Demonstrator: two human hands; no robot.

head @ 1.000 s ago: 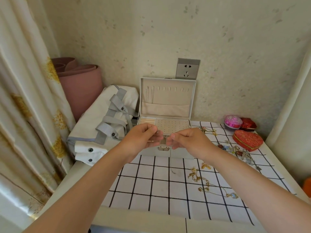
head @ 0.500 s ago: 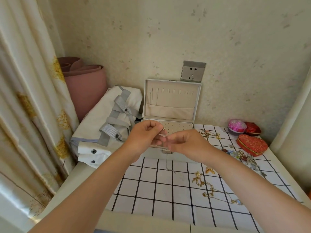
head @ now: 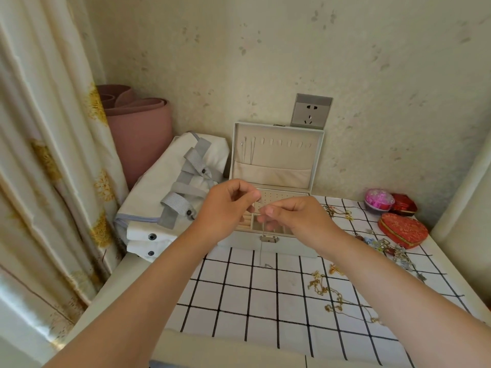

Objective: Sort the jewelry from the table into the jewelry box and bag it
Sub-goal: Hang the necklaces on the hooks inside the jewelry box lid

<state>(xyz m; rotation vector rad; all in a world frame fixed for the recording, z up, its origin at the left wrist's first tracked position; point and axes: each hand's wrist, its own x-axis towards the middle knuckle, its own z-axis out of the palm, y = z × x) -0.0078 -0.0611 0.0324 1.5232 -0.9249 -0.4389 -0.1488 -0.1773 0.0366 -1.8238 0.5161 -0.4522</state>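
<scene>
Both hands raised over the front half of the open jewelry box [head: 289, 247], which sits at the back edge of the tabletop [head: 228, 351].

Left hand [head: 225, 208]: thumb and forefinger pinched on 1 end of a thin silver chain [head: 262, 245], other fingers curled in. Right hand [head: 297, 219]: same pinch on the same chain, just beside the left. Tiny bright bit between the 2 pinches, too small to name.

Chain slack below the right pinch, down past the box's front wall and clasp, lower end on the checked cloth [head: 239, 301]. Very fine, hard to trace against the box; stretch between the fingers barely visible.

Box lid upright against the wall, row of hooks inside, something fine hung at the lid's left; cannot tell what. Tray compartments mostly hidden behind the hands.

White bag [head: 164, 181] with grey straps at the left back corner, just beside the box.

Gold chains [head: 322, 288] tangled on the cloth toward the right front; count unclear. Beaded cluster [head: 390, 248] near the right edge, blurred. More gold [head: 337, 211] near the back edge.

Red heart box [head: 403, 229], pink round box [head: 378, 200] and 1 more red box [head: 405, 205] at the right back corner, the last partly behind the pink one. Front edge of the tabletop cut off by forearms and frame.
</scene>
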